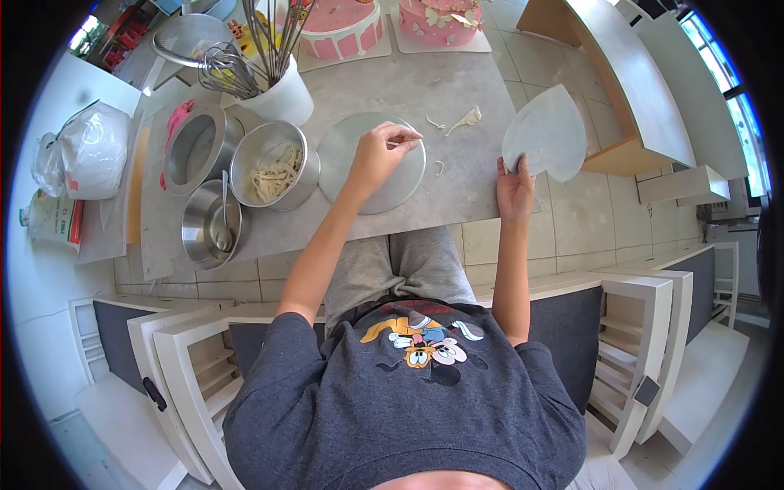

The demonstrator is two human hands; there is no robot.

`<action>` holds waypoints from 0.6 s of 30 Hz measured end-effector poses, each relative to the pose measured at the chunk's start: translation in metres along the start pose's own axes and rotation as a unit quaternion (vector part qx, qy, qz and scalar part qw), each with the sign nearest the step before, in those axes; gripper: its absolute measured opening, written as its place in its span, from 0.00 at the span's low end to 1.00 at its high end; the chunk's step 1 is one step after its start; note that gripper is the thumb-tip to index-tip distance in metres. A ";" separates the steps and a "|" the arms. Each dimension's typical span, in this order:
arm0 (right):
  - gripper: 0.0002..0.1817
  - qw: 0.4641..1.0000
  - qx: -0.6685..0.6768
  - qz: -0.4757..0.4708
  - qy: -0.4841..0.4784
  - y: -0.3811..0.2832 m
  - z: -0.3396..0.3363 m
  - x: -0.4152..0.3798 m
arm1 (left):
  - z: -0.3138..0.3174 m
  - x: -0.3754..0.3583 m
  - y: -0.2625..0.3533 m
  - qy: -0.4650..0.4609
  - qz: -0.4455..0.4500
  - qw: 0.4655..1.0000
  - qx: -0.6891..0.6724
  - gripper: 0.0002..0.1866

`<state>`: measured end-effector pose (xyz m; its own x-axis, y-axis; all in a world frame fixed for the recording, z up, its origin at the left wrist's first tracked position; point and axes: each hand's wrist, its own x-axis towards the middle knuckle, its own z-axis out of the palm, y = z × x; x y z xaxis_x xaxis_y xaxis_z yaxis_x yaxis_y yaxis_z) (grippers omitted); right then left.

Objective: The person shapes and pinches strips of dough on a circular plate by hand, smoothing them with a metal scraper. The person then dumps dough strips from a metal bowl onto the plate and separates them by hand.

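My left hand point(380, 153) hovers over a round silver disc point(359, 184) on the grey table, its fingers pinching a thin white strip point(406, 144). My right hand point(514, 189) grips the lower edge of a white heart-shaped board point(551, 131), which sticks out past the table's right edge. Between the two hands, small white scraps point(464, 120) lie on the tabletop point(457, 73).
Left of the disc stand a metal bowl of white strips point(273, 167), an empty round tin point(196, 151) and a bowl with a spoon point(212, 224). A white pot of whisks point(278, 90), two pink cakes point(339, 28) point(441, 20) and a plastic bag point(86, 151) are nearby. White chairs point(645, 327) flank my legs.
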<state>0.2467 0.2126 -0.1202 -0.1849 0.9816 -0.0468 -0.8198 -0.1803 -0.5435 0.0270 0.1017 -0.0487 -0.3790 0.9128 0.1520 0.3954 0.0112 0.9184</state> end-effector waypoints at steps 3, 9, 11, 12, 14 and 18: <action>0.17 0.999 0.021 0.024 -0.005 0.002 -0.019 0.008 | 0.006 0.013 0.003 0.037 0.011 0.998 0.046 0.06; 0.11 0.999 -0.001 0.033 -0.028 0.002 -0.009 0.006 | 0.031 0.055 -0.036 0.117 0.121 0.944 0.285 0.08; 0.13 0.998 -0.038 0.038 -0.037 0.000 0.001 0.002 | 0.057 0.078 -0.038 0.114 0.117 0.953 0.255 0.08; 0.13 0.998 -0.039 0.035 -0.039 0.001 0.004 0.002 | 0.071 0.086 -0.037 0.110 0.110 0.962 0.225 0.09; 0.15 0.997 -0.057 0.004 -0.050 0.004 0.007 0.002 | 0.100 0.095 -0.040 0.092 0.096 0.956 0.260 0.09; 0.21 0.999 -0.028 -0.024 -0.034 0.002 0.004 0.004 | 0.111 0.119 -0.039 -0.063 0.013 0.977 0.206 0.13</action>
<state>0.2421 0.2162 -0.1186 -0.1833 0.9824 0.0367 -0.7978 -0.1269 -0.5894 0.0591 0.2550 -0.1065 -0.2689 0.9576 0.1035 0.7158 0.1268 0.6867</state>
